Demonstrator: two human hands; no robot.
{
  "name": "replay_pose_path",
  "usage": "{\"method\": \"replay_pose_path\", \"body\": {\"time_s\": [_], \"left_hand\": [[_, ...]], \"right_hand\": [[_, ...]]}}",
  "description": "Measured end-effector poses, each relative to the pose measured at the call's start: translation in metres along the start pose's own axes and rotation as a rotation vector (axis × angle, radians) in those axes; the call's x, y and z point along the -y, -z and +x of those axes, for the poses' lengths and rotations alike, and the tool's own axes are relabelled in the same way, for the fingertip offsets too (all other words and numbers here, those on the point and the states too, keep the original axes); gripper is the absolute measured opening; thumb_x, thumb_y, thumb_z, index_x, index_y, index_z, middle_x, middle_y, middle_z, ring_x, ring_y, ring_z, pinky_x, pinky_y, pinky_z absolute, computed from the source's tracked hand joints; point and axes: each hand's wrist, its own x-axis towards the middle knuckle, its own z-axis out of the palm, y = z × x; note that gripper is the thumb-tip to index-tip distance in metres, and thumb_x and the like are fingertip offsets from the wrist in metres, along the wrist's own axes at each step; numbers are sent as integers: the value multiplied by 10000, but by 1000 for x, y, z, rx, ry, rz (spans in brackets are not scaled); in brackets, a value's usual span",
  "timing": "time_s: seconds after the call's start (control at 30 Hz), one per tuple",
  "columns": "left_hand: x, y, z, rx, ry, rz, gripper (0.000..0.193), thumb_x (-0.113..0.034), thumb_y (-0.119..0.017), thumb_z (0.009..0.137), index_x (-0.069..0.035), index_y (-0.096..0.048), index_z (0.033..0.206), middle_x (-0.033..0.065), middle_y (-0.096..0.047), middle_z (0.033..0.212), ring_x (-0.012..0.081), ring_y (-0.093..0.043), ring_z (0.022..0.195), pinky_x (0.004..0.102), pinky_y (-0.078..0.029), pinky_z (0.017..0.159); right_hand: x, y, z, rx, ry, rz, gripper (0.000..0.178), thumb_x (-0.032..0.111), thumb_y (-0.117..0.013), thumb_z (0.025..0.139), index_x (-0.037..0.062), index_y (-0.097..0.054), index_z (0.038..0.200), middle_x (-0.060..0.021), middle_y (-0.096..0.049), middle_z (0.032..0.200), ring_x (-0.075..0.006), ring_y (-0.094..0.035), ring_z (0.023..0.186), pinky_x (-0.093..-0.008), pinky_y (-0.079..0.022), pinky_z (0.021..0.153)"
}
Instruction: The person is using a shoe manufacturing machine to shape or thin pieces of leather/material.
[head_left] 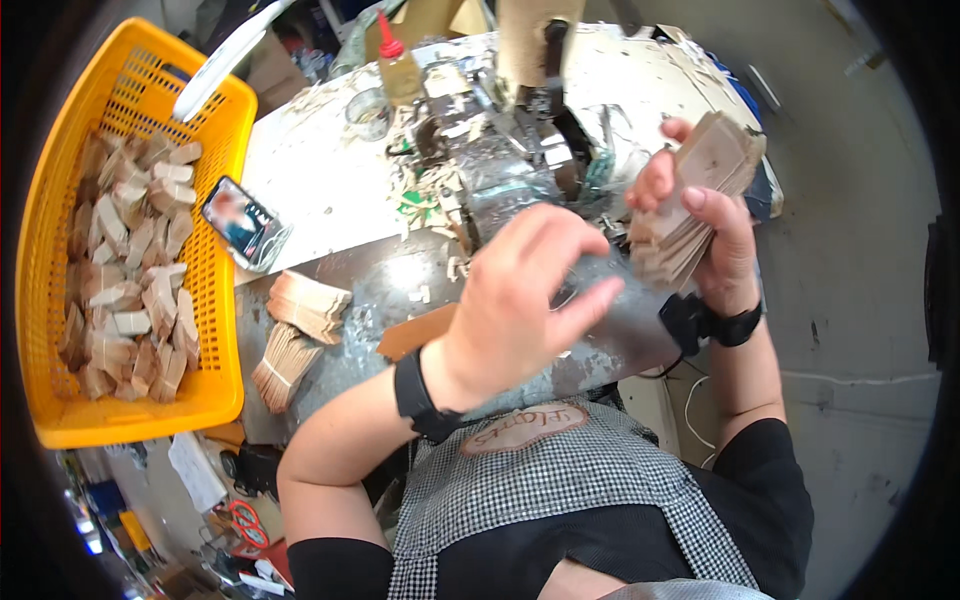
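My right hand (pixel 728 240) grips a thick stack of flat tan pieces (pixel 705 165), thumb across its face and fingers behind it. The pieces look like leather or card; I cannot tell which. Slightly blurred, my left hand (pixel 530 290) hovers over the dark metal worktop (pixel 400 265), its thumb and fingers apart and nothing plain to see in them. On the worktop to its left lie two bundles of similar pieces, a paler bundle (pixel 308 302) and a banded bundle (pixel 284 366). A flat brown strip (pixel 418 332) is partly hidden behind my left wrist.
At the left, a yellow plastic basket (pixel 235 180) holds many bundles. Beside it a phone (pixel 243 222) leans on the table. A machine (pixel 500 150) stands ahead with scraps (pixel 425 190) around it. Behind are a glass cup (pixel 369 114) and a red-tipped bottle (pixel 399 75).
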Motion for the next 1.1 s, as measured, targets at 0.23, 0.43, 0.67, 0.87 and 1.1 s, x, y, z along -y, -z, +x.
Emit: {"method": "replay_pose_path", "body": {"time_s": [0.23, 0.43, 0.67, 0.87, 1.1], "left_hand": [[-22, -42, -26, 19, -404, 56, 576, -193, -855, 591, -42, -572, 1069, 141, -550, 1112, 324, -567, 985, 401, -500, 831], [-19, -63, -36, 114, -232, 110, 734, -94, -806, 576, -6, -486, 1231, 187, -478, 1226, 362, -504, 1126, 429, -461, 943], [15, -73, -76, 300, 10, -99, 602, 28, -640, 708, 45, -439, 1275, 218, -467, 1239, 386, -494, 1141, 425, -447, 955], [43, -73, -100, 445, 121, -6, 605, 30, -601, 705, 47, -430, 1285, 211, -479, 1217, 363, -492, 1108, 417, -429, 967], [44, -76, -107, 422, 30, 96, 624, 25, -641, 641, 50, -460, 1238, 175, -490, 1162, 347, -462, 1097, 421, -413, 955]], "right_hand": [[-21, 0, -45, -6, -111, 512, 527, 122, -567, 812, 4, -410, 1301, -176, -617, 1097, -335, -607, 1048, -445, -480, 956], [-37, -19, -77, -317, -281, 529, 280, 133, -541, 906, 75, -498, 1176, -131, -624, 1088, -274, -598, 1063, -402, -469, 958], [-82, 13, -130, -508, -419, 463, 283, 154, -560, 928, 64, -503, 1189, -116, -610, 1133, -233, -576, 1075, -356, -423, 999], [-97, 23, -147, -264, -192, -682, 707, 48, -644, 778, -2, -334, 1412, -152, -364, 1438, -256, -358, 1342, -373, -295, 1102], [-94, 1, -152, 2, -137, -1172, 754, 52, -642, 722, 0, -348, 1414, -209, -324, 1463, -357, -317, 1373, -414, -271, 1118]]}}
